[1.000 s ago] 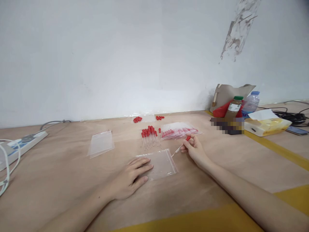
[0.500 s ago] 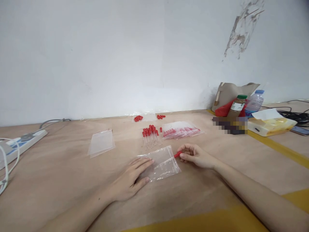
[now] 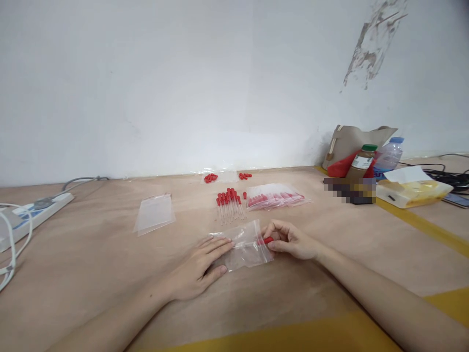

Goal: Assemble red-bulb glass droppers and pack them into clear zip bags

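Note:
A clear zip bag (image 3: pixel 246 254) lies flat on the brown table in front of me. My left hand (image 3: pixel 207 261) rests open on its left end, fingers spread and pressing it down. At the bag's right end, my right hand (image 3: pixel 287 239) pinches the red rubber bulb of a dropper (image 3: pixel 267 240). The dropper's glass tube reaches into the bag, and part of the bulb is inside the mouth. Beyond the bag lie several red-bulbed droppers (image 3: pixel 230 203) in a bunch. Right of them is a pile of filled bags (image 3: pixel 276 197).
Unused bags (image 3: pixel 156 213) lie at left, near a power strip (image 3: pixel 34 220) with white cables. Loose red bulbs (image 3: pixel 210 178) sit by the wall. At right stand a grey bag (image 3: pixel 357 139), a green-capped bottle (image 3: pixel 361 164), a water bottle (image 3: pixel 389 156) and a yellow tissue pack (image 3: pixel 414 188).
My right hand has moved slightly left, pushing the dropper deeper, so its red bulb now enters the bag's mouth. My left hand has stayed on the bag.

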### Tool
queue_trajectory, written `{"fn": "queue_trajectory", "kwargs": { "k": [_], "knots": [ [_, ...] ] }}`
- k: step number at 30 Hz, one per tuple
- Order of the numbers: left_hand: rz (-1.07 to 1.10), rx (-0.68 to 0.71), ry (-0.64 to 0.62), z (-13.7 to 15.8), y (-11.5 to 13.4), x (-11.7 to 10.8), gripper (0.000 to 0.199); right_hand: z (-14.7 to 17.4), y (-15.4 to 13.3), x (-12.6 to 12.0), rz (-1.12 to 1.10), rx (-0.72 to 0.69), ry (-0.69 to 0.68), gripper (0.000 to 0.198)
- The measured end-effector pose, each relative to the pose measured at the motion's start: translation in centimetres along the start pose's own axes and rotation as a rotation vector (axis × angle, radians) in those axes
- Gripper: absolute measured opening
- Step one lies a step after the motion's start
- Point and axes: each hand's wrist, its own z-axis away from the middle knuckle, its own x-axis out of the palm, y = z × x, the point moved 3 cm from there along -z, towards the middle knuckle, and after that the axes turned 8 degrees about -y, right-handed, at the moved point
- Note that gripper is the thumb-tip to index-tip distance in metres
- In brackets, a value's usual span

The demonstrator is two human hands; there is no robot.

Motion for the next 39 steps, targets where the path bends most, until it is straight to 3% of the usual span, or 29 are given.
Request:
{"fn": "queue_trajectory", "kwargs": {
  "k": [9,17,22,26,28,33,37,39],
  "knots": [
    [0.185,-0.011,0.073,0.3,-1.1,-0.6,0.046,-0.3,1.4,-0.8,0.093,0.062,0.056,0.026],
    [0.241,-0.017,0.091,0.4,-1.9,-0.5,0.032,-0.5,0.4,-0.2,0.755,-0.011,0.09,0.028],
    [0.293,-0.017,0.13,0.3,-2.1,-0.2,0.024,-0.9,-1.3,-3.5,0.848,0.133,0.42,0.022],
    [0.375,-0.037,0.167,0.3,-2.6,0.0,0.01,-4.8,-3.9,-5.2,1.109,0.191,0.532,0.016],
    [0.405,-0.055,0.186,0.4,-2.8,0.1,0.013,-7.7,-4.2,-6.0,1.179,0.366,0.571,0.016],
    [0.444,-0.063,0.214,0.6,-2.8,0.3,0.023,-13.7,-2.2,-7.4,1.124,0.566,0.601,0.02],
    [0.415,-0.029,0.212,0.6,-2.3,0.0,0.011,-15.5,-0.2,-7.7,1.015,0.658,0.685,0.03],
    [0.38,-0.003,0.203,0.6,-2.0,-0.2,0.017,-16.0,0.2,-7.7,0.951,0.67,0.717,0.027]
  ]
}}
